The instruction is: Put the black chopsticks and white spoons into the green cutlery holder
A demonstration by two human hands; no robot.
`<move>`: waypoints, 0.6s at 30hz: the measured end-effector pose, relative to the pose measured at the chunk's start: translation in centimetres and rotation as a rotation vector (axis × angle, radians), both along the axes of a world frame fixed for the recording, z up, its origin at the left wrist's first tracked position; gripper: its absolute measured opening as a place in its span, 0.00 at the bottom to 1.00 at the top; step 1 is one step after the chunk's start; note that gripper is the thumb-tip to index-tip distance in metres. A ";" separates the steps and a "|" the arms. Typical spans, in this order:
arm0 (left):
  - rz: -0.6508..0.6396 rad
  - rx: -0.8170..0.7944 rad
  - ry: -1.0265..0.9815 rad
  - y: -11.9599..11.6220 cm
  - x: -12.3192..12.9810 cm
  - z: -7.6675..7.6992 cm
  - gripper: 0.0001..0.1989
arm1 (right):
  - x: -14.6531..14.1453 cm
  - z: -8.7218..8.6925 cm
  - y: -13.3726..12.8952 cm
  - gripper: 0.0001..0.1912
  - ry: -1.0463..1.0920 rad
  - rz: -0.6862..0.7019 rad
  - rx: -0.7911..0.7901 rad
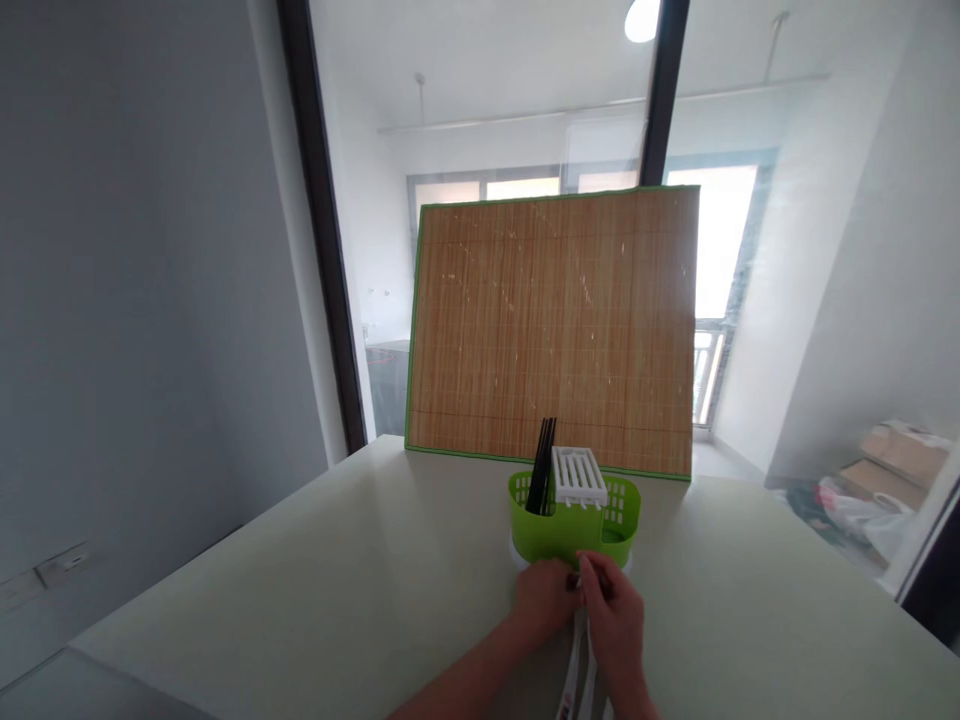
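A green plastic utensil caddy [559, 535] with a white slotted top rack [580, 475] stands on the table, several black chopsticks [541, 470] upright in its left compartment. Just in front of it my two hands meet. My left hand [546, 592] is closed, its fingers at the upper ends of slim white long-handled utensils [574, 665]. Thumb and fingers of my right hand [616, 608] pinch around the same ends. The utensils' handles run down toward the table's near edge; my fingers hide their tops, so their exact kind cannot be made out.
Behind the caddy a bamboo mat [555, 325] with green edging stands upright on the pale table [360, 570]. Beyond it are dark-framed glass panels [319, 200]. Cardboard boxes [900, 455] and plastic bags lie off to the right, and a grey wall borders the left.
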State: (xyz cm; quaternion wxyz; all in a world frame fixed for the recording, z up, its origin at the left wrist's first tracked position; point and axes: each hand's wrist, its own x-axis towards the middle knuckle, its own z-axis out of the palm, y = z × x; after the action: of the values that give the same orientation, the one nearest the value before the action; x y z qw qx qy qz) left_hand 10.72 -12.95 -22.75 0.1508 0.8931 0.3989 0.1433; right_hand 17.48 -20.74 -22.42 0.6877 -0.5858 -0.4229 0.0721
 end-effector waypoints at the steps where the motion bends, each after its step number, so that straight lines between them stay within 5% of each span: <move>1: -0.005 0.004 -0.007 0.0 0.1 -0.1 0.17 | -0.1 0.0 0.0 0.17 -0.009 0.009 -0.010; 6: 0.017 -0.008 -0.054 0.7 -2.2 1.6 0.12 | -0.2 -0.3 0.0 0.18 -0.072 0.018 -0.058; 13: 0.081 0.295 -0.507 2.3 -9.2 11.1 0.13 | -1.4 -1.0 0.3 0.16 -0.366 0.068 -0.213; 18: 0.188 0.495 -0.810 5.1 -8.9 15.7 0.14 | -3.5 -2.0 0.1 0.08 -0.769 0.277 -0.422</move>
State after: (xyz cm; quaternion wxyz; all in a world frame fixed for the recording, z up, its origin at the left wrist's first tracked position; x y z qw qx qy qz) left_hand 1.85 -7.89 -7.00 0.0634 0.7348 0.3409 0.5829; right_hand 13.94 -20.68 -24.43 0.3302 -0.6353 -0.6977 0.0251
